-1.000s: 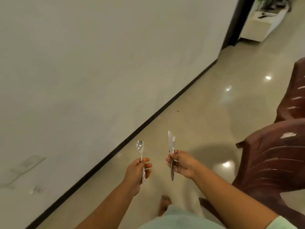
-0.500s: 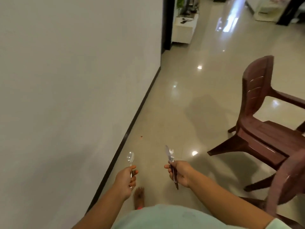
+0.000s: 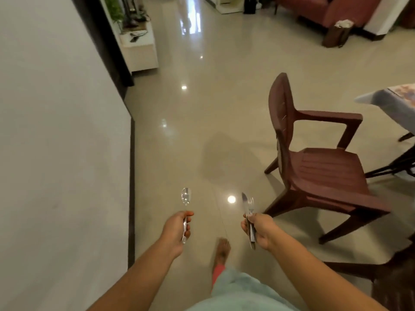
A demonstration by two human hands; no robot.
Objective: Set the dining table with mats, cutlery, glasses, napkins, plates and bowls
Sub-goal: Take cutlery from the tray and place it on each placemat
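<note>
A plain white wall (image 3: 56, 153) fills the left side, ending at a dark doorframe (image 3: 105, 46) with a low white cabinet (image 3: 141, 52) beyond it; what lies on the cabinet's top is too small to make out. Over the glossy tiled floor (image 3: 202, 108) the left hand (image 3: 178, 230) is curled round the handle of a spoon (image 3: 186, 197), whose bowl stands upright above the fist while the handle's end shows just below the fingers. A bare foot (image 3: 222, 250) on the floor between the two forearms is blurred. The right hand (image 3: 260, 230) grips a knife (image 3: 244, 203) and a fork (image 3: 251, 204) together, their tips pointing up and side by side, their handles mostly hidden in the fist and poking out beneath it. Right of that hand stands a brown plastic armchair (image 3: 314, 167). A second chair (image 3: 395, 283) is cut off at the lower right corner. At the right edge only a corner of the table (image 3: 395, 106) shows, covered with a grey cloth and well apart from both hands.
</note>
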